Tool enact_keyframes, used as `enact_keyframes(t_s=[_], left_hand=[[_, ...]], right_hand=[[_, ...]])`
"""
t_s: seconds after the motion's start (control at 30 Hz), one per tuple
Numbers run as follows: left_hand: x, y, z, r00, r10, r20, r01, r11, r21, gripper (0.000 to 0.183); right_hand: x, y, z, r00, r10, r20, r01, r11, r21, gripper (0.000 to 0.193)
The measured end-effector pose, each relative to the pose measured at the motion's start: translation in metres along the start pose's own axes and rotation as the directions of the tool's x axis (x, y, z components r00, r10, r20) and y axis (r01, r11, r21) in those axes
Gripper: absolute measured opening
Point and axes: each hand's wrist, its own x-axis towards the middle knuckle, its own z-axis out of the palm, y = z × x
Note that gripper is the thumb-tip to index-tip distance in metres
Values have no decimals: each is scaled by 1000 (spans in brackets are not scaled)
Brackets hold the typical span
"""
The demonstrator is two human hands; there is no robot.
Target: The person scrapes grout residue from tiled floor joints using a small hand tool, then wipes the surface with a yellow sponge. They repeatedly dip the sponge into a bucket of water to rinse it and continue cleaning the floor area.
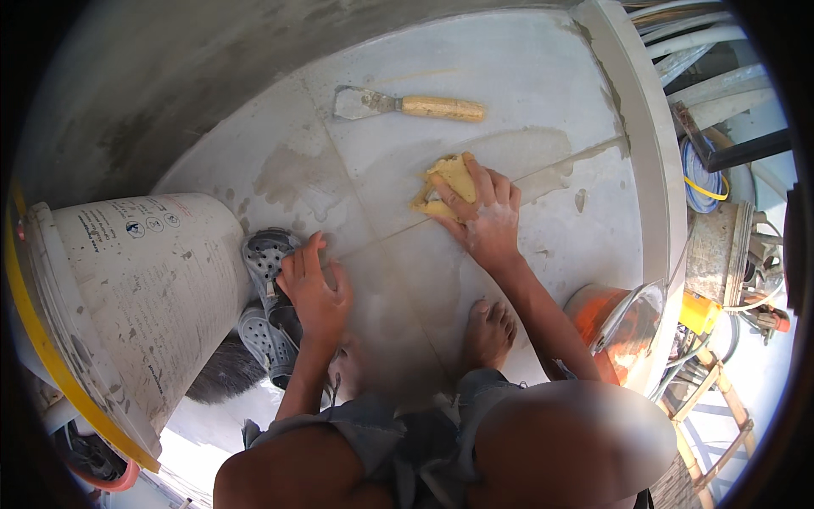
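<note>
My right hand (492, 219) presses a yellow sponge (455, 176) against the light grey floor tiles (543, 102), close to a grout joint. The sponge looks worn, with ragged edges, and my fingers cover its right part. Damp smears show on the tiles around it. My left hand (315, 288) hovers with nothing in it, thumb and loosely bent fingers apart, beside a pair of dark grey clogs (270, 254). Beyond the sponge lies a putty knife (410, 105) with a wooden handle and a stained metal blade.
On the left a large white bucket (153, 280) with a yellow rim lies tilted. An orange bucket (606, 322) stands right of my forearm. A raised ledge (653, 170) borders the tiles, with pipes (721, 89) beyond. A grey wall (186, 76) rises at the far left.
</note>
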Motion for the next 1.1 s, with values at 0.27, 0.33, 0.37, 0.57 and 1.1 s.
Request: enact_keyframes(t_s=[0.27, 0.33, 0.37, 0.57, 1.1], left_hand=[[-2, 21, 34, 964, 227, 139, -217, 973, -80, 64], [-7, 8, 43, 973, 220, 72, -206, 964, -168, 65], [-7, 7, 42, 976, 206, 64, -191, 964, -187, 65], [-3, -1, 39, 980, 186, 75, -173, 973, -154, 65], [-1, -6, 52, 979, 202, -8, -196, 937, -288, 63]], right_hand=[[74, 128, -5, 773, 623, -121, -628, 721, -294, 55], [47, 68, 4, 932, 359, -45, -360, 905, -227, 55], [29, 28, 2, 970, 245, -11, -243, 956, -163, 55], [32, 76, 0, 981, 187, -45, -192, 966, -174, 57], [-66, 7, -37, 951, 309, 7, -305, 940, -151, 55]])
